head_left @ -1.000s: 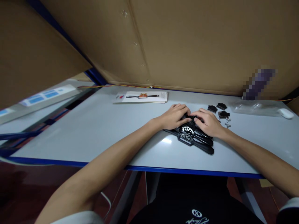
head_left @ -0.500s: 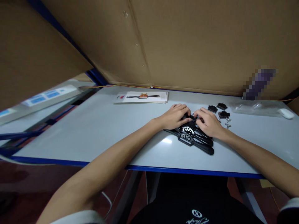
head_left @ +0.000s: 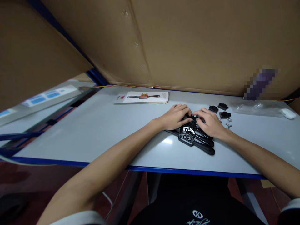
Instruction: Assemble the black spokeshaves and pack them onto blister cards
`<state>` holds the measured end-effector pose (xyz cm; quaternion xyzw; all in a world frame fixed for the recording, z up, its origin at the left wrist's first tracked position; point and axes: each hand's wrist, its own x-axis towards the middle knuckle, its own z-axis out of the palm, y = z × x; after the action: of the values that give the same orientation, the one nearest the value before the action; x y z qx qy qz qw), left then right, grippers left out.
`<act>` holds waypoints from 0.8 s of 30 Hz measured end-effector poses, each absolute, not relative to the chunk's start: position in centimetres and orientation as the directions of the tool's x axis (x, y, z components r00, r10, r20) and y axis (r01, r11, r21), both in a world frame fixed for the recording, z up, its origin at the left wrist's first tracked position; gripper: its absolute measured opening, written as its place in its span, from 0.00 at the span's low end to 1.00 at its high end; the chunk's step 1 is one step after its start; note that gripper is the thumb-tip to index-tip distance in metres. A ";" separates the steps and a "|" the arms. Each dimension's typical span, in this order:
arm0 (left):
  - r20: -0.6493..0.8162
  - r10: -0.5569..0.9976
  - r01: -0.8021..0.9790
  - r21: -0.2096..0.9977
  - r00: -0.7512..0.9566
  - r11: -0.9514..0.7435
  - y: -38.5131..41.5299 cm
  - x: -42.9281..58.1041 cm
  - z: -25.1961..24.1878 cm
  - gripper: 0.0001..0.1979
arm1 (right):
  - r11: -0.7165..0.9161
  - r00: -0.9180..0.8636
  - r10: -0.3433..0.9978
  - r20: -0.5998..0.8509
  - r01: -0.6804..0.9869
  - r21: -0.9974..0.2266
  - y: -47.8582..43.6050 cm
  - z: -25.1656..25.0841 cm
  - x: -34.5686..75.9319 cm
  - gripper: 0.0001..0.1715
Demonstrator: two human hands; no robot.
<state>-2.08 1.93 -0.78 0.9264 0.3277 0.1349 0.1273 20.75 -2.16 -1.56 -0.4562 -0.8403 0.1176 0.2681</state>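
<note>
Spokeshaves [head_left: 202, 139]: lying black and overlapping in a fanned group right of the table's middle, handles pointing toward the near right; the farthest one is sitting partly hidden under the fingers.
Left hand [head_left: 174, 117]: gripping the farthest tool, thumb on the near side and fingers curling over the far side, holding the same place as a second ago.
Right hand [head_left: 209, 121]: bending thumb and fingers over the middle of that same tool; whether the fingertips are pinching a small part or only touching it, I cannot tell.
Change: half a second ago the right fingertips were standing a little apart from the left ones; now they are reaching in close again, while the group is staying put.
Meaning: fine finger work seems to be continuing on the farthest tool, the left hand apparently steadying it.
Black plates [head_left: 225, 115]: lying loose beyond the right hand.
Wing screws [head_left: 229, 126]: resting just beside the plates.
Printed cards [head_left: 143, 97]: lying near the back edge of the table [head_left: 93, 125].
Clear bag [head_left: 257, 108]: lying flat at far right.
</note>
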 end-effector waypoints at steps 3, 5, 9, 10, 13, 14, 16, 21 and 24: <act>0.172 0.640 0.570 0.325 0.749 -0.755 1.8 -2.1 -0.7 0.19 | 0.598 -0.491 0.801 0.342 0.658 -0.457 -2.2 -1.5 20.8 0.18; 0.175 0.637 0.566 0.328 0.751 -0.757 1.8 -2.1 -0.6 0.20 | 0.617 -0.516 0.787 0.339 0.642 -0.456 -2.2 -1.4 20.8 0.16; 0.168 0.637 0.567 0.327 0.752 -0.756 1.8 -2.1 -0.6 0.19 | 0.606 -0.509 0.796 0.328 0.658 -0.447 -2.3 -1.2 20.8 0.13; 0.167 0.637 0.569 0.324 0.752 -0.756 1.8 -2.1 -0.6 0.19 | 0.604 -0.508 0.797 0.328 0.659 -0.448 -2.3 -1.2 20.8 0.13; 0.168 0.633 0.565 0.321 0.756 -0.760 1.8 -2.1 -0.6 0.18 | 0.615 -0.517 0.789 0.333 0.646 -0.453 -2.3 -1.1 20.8 0.13; 0.168 0.631 0.563 0.322 0.757 -0.761 1.8 -2.1 -0.6 0.18 | 0.619 -0.521 0.785 0.334 0.640 -0.455 -2.3 -1.1 20.8 0.13; 0.168 0.631 0.562 0.324 0.757 -0.761 1.8 -2.1 -0.6 0.19 | 0.623 -0.526 0.782 0.334 0.635 -0.456 -2.3 -1.2 20.8 0.13; 0.175 0.634 0.564 0.325 0.753 -0.759 1.8 -2.1 -0.6 0.19 | 0.614 -0.514 0.789 0.336 0.648 -0.450 -2.4 -1.2 20.8 0.12; 0.171 0.634 0.564 0.326 0.754 -0.759 1.8 -2.1 -0.6 0.19 | 0.622 -0.527 0.782 0.331 0.645 -0.444 -2.4 -1.1 20.8 0.13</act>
<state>-2.09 1.76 -0.58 0.9277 0.3230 0.1367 0.1280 20.80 -2.44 -1.14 -0.4132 -0.8635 0.1345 0.2560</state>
